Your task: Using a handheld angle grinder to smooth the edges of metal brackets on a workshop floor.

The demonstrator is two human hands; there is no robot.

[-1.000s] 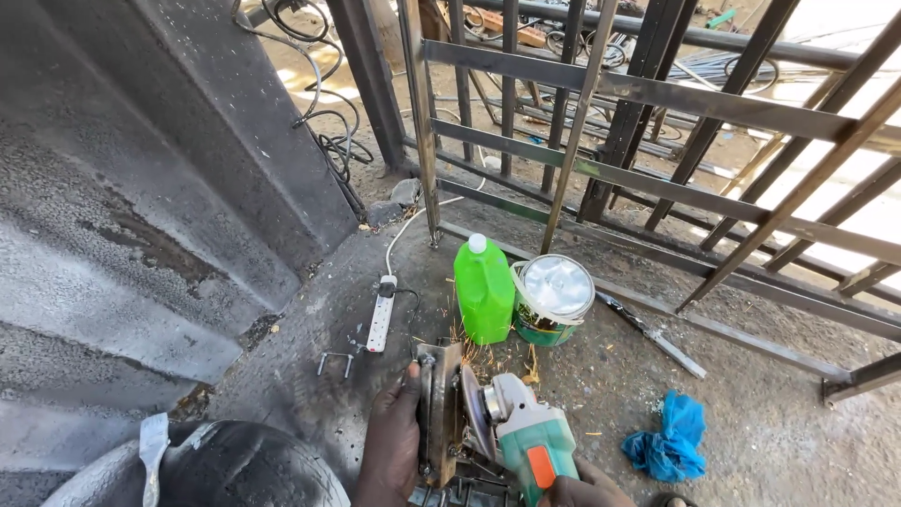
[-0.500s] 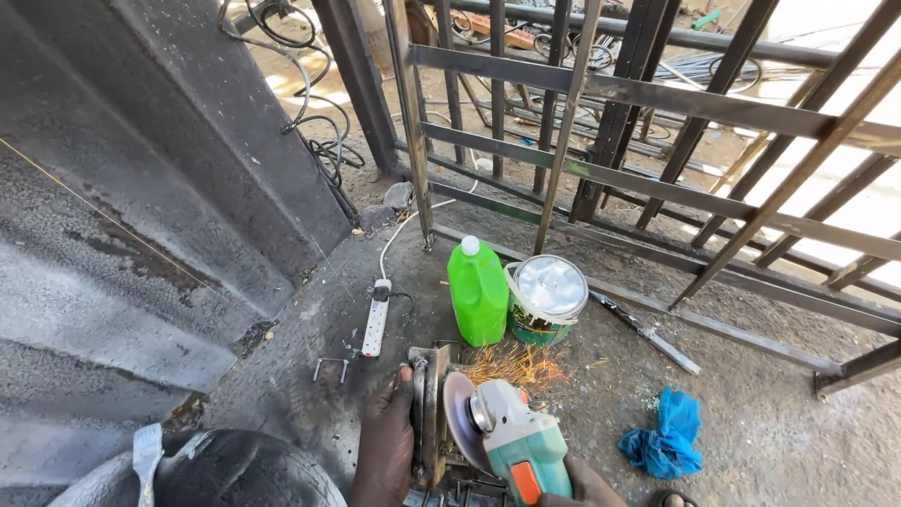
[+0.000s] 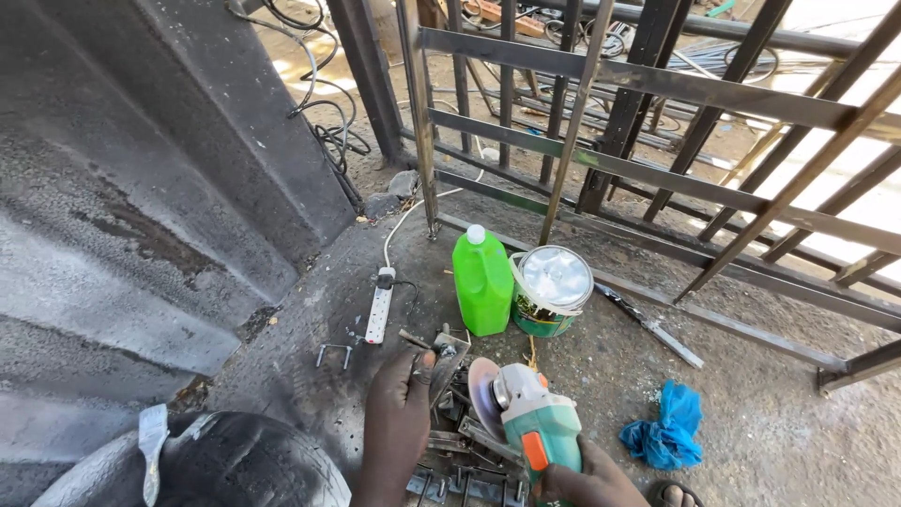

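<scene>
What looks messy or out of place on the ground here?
A crumpled blue rag lies loose on the concrete, right of the grinder. Small metal scraps are scattered by the left hand. The green jug and tin stand upright, nothing spilled.

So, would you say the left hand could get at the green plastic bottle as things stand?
Probably yes: the left hand rests on small metal pieces, and the green bottle stands just beyond them with nothing tall between.

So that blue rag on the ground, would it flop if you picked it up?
Probably. The blue rag lies crumpled in soft folds, so it would likely droop and feel light. It looks unlikely to roll or slip on the rough ground.
</scene>
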